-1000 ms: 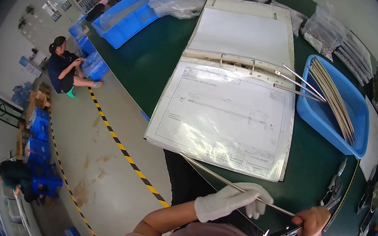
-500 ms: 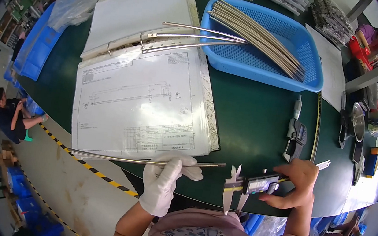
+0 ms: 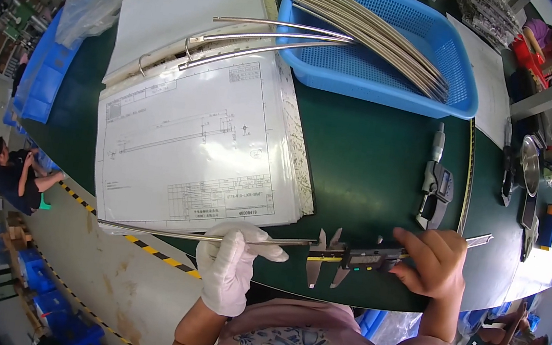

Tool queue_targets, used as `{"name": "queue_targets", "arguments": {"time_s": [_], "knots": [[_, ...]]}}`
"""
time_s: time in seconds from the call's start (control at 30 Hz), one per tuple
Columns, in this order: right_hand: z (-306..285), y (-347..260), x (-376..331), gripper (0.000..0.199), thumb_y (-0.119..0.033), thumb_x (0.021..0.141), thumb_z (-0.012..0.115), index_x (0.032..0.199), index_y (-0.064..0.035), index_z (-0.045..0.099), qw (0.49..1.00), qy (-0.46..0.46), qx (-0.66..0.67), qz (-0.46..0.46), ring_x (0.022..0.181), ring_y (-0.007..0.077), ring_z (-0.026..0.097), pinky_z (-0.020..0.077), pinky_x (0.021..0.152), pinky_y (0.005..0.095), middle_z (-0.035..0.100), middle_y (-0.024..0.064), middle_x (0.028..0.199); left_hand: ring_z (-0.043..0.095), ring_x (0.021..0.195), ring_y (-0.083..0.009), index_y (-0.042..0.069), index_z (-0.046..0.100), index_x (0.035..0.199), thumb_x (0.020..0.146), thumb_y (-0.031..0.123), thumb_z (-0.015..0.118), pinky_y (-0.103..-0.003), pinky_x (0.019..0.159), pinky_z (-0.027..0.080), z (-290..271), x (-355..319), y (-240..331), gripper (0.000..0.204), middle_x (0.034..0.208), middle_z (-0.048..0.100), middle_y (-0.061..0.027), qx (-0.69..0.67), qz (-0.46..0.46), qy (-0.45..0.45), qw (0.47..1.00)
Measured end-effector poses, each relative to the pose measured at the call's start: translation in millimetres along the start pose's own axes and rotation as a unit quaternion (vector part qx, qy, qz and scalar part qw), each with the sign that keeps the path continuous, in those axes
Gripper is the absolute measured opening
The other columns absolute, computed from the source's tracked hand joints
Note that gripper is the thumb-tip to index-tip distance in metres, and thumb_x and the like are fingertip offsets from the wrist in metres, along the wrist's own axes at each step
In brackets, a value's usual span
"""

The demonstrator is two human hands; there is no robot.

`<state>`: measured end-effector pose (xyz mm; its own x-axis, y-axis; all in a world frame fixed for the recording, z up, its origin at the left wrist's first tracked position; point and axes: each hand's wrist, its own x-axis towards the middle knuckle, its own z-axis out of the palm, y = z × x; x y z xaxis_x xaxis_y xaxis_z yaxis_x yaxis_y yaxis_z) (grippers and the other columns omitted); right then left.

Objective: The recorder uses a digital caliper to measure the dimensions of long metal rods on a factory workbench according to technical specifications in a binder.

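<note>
My left hand (image 3: 228,267), in a white glove, is closed around a long thin metal rod (image 3: 158,232), which lies crosswise over the lower edge of a drawing sheet. The rod's right end reaches the jaws of a digital caliper (image 3: 370,258); whether they touch I cannot tell. My bare right hand (image 3: 436,262) grips the caliper by its beam and slider, fingers above and thumb below. The caliper's jaws stand apart and point toward me. Beyond the hands, an open binder (image 3: 190,141) shows a technical drawing in a clear sleeve.
A blue basket (image 3: 368,95) holds many metal rods, several jutting left over the binder. A digital micrometer (image 3: 436,189) lies right of the binder on the green table (image 3: 367,163). A metal bowl (image 3: 530,166) is at far right. People sit left and right beyond the table.
The caliper has moved left, bringing its jaws to the rod's right end, and the jaws look slightly wider apart. My left hand keeps its grip on the rod. The whole view has shifted a little.
</note>
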<state>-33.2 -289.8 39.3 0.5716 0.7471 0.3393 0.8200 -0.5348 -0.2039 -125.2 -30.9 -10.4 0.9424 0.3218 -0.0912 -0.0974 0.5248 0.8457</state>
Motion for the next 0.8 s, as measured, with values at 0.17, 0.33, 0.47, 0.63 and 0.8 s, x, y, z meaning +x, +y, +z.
{"name": "queue_targets", "arguments": {"time_s": [0.17,0.33,0.47,0.63,0.8], "knots": [[0.0,0.3,4.0,0.042,-0.034,0.069,0.068,0.096,-0.0022,0.064,1.0,-0.014,0.003,-0.005,0.046,0.0168,0.05,0.0373,0.042,0.0299,0.046,0.0008,0.059,0.066,0.073,-0.0283,-0.009,0.056,0.094,0.095,0.017,0.043,-0.04,0.069,0.055,0.8,-0.1,0.3,0.028,0.08,0.063,-0.0185,-0.028,-0.008,-0.001,1.0],[2.4,0.1,4.4,0.042,-0.035,0.069,0.068,0.096,-0.0022,0.064,1.0,-0.016,0.001,-0.008,0.046,0.0165,0.05,0.0373,0.041,0.0298,0.046,0.0006,0.059,0.066,0.073,-0.0285,-0.01,0.056,0.093,0.095,0.014,0.043,-0.04,0.07,0.055,-2.2,-0.9,0.4,0.028,0.085,0.062,-0.0178,-0.03,-0.021,-0.013,0.999],[2.8,-0.4,4.5,0.043,-0.036,0.07,0.067,0.096,-0.0022,0.064,1.0,-0.021,-0.007,-0.007,0.046,0.0159,0.05,0.0368,0.041,0.0296,0.046,0.0004,0.058,0.066,0.073,-0.0284,-0.009,0.057,0.091,0.095,0.012,0.041,-0.04,0.071,0.055,-3.1,-0.7,1.3,0.027,0.083,0.062,-0.0182,-0.016,-0.035,-0.025,0.999],[3.2,-0.5,3.8,0.042,-0.035,0.069,0.068,0.095,-0.0026,0.064,1.0,-0.024,-0.001,-0.002,0.045,0.0155,0.05,0.0361,0.04,0.0294,0.045,0.0001,0.058,0.066,0.072,-0.0287,-0.009,0.057,0.089,0.095,0.01,0.039,-0.04,0.072,0.055,-1.7,-0.4,2.3,0.027,0.079,0.063,-0.0192,-0.017,-0.033,-0.036,0.999],[5.8,-1.2,3.7,0.04,-0.035,0.068,0.069,0.092,-0.0031,0.065,1.0,-0.018,0.005,0.004,0.045,0.0154,0.05,0.0355,0.04,0.0294,0.045,0.0,0.057,0.065,0.072,-0.0289,-0.01,0.057,0.088,0.094,0.009,0.038,-0.04,0.072,0.054,-1.1,-1.4,2.9,0.027,0.079,0.063,-0.0199,-0.016,-0.034,-0.038,0.999]]}}
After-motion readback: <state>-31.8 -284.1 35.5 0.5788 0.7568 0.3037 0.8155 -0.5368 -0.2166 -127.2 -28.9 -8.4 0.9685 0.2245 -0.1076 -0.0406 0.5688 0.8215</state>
